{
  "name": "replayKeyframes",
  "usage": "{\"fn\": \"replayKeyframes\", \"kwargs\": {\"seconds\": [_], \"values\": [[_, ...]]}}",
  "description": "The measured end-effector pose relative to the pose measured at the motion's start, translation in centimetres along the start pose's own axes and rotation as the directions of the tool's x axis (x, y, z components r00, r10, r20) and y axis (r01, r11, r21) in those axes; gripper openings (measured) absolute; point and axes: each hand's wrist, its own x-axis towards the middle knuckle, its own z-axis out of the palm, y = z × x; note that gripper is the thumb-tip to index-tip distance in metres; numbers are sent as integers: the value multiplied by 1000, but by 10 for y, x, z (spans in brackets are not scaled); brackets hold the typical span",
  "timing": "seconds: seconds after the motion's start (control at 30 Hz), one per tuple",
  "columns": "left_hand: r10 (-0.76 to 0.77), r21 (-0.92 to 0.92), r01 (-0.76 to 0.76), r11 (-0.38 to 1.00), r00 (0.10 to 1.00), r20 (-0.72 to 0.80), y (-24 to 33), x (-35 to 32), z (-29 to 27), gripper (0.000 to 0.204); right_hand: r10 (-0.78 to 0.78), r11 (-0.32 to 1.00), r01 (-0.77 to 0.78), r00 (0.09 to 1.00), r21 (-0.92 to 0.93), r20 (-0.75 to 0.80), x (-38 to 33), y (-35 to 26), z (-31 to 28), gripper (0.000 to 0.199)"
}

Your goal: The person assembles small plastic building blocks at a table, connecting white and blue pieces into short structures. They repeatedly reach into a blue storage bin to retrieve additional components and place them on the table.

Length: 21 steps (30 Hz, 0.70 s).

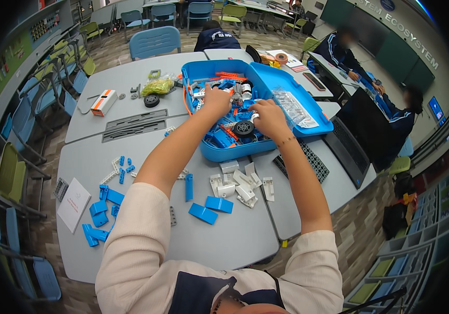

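Both my hands are inside an open blue plastic bin (224, 154) full of loose building-set parts. My left hand (218, 100) reaches into the far middle of the pile, beside orange and white pieces; its fingertips are hidden among them. My right hand (269, 118) is at the bin's right side with its fingers bent over blue parts; what they grip, if anything, cannot be made out. Just left of that hand lies a black wheel (243, 129). The bin's blue lid (314, 107), on its right, carries a clear bag of light-coloured pieces (293, 108).
White panels (245, 184) and blue panels (203, 213) lie in front of me. Grey beams (135, 125), a white-and-orange box (104, 103) and a yellow bag (157, 87) are to the left. A white booklet (74, 205) rests at the near left. An open laptop (347, 147) stands at right.
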Motion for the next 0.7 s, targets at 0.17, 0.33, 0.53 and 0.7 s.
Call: {"fn": "replayKeyframes", "kwargs": {"seconds": [0.17, 0.33, 0.53, 0.7], "values": [[-51, -585, -1, 811, 996, -71, 1, -40, -57, 20, 87, 937, 61, 914, -344, 397, 30, 29, 38, 31], [361, -623, -440, 646, 896, -259, 34, -141, -93, 23, 74, 967, 5, 951, -254, 300, 31, 38, 47, 23], [575, -441, -588, 677, 798, -182, 65, -193, -82, 23, 155, 873, -79, 981, 481, -119, -7, 10, 4, 16], [596, -433, -573, 696, 797, -98, 68, -193, -75, 22, 334, 550, -303, 934, 778, 128, -92, -11, -33, 16]]}}
